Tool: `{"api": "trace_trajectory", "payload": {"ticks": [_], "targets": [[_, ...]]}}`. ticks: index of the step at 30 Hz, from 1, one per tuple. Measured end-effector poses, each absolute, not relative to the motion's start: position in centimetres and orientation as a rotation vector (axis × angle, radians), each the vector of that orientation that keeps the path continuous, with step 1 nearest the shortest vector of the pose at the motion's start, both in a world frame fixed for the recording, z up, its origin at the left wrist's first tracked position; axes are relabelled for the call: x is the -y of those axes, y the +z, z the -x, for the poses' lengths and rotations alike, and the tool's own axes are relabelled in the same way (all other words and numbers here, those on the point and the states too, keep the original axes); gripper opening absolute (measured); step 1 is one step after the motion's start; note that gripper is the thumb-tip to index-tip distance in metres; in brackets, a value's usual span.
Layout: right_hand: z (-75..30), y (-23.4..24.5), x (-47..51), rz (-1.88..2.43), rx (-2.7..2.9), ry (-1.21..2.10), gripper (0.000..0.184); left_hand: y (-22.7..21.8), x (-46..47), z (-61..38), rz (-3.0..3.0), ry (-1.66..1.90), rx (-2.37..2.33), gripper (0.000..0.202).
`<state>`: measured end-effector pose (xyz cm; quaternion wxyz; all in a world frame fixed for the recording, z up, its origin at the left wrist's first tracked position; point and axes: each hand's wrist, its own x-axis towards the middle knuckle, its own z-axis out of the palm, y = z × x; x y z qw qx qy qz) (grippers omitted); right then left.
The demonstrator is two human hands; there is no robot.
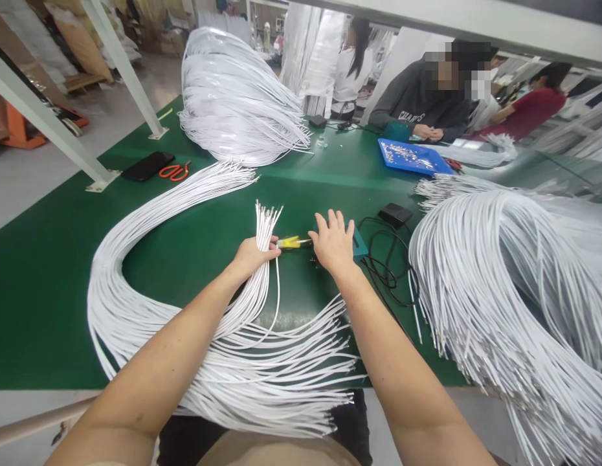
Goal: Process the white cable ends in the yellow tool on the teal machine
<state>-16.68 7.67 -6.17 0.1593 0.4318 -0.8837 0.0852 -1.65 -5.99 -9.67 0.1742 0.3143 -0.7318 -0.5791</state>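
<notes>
My left hand (pixel 252 254) is closed around a bundle of white cables (pixel 265 223) whose stripped ends stick up above my fist. The rest of that bundle (pixel 136 259) curves away to the left across the green table (pixel 48 272). My right hand (pixel 333 243) lies beside it with fingers stretched out, resting over a teal tool (pixel 359 244). A yellow-handled tool (pixel 292 242) lies between my two hands, touching or close to both. More loose white cables (pixel 291 369) fan out near the table's front edge under my forearms.
Big heaps of white cables lie at the right (pixel 505 285) and at the back (pixel 233 97). Black cords (pixel 383 265) and a small black box (pixel 394 213) sit right of my hand. Orange scissors (pixel 175 171), a phone (pixel 146 166), a blue tray (pixel 412 156). Several people work across the table.
</notes>
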Motion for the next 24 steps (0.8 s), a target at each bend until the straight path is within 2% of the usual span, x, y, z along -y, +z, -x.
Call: {"api": "trace_trajectory", "payload": {"ticks": [3, 6, 10, 13, 16, 20, 22, 24], "targets": [[16.9, -6.3, -7.7, -1.283, 2.516, 0.275, 0.043, -9.5, 6.1, 1.4, -0.906, -1.673, 2.048, 0.022], [15.6, -5.4, -8.0, -1.358, 2.473, 0.415, 0.038, -9.1, 6.1, 1.0, -0.884, -1.750, 1.956, 0.037], [10.6, -4.1, -8.8, -1.815, 2.311, 0.659, 0.032, -8.3, 6.0, 0.4, -0.709, -1.903, 1.787, 0.054], [6.1, -4.1, -9.5, -2.132, 2.190, 0.540, 0.035, -7.7, 5.6, 0.1, -0.651, -1.982, 1.725, 0.058], [3.0, -4.7, -10.3, -2.245, 2.210, 0.321, 0.031, -7.3, 5.4, -0.1, -0.669, -2.005, 1.695, 0.058], [2.0, -4.6, -10.9, -2.252, 2.485, 0.050, 0.020, -7.0, 5.4, -0.3, -0.727, -2.118, 1.618, 0.051], [2.7, -4.1, -10.5, -2.156, 2.738, -0.014, 0.024, -7.0, 5.5, -0.4, -0.754, -2.161, 1.616, 0.048], [4.1, -3.5, -9.6, -1.891, 2.991, 0.103, 0.031, -6.9, 5.6, -0.5, -0.756, -2.206, 1.618, 0.047]]}}
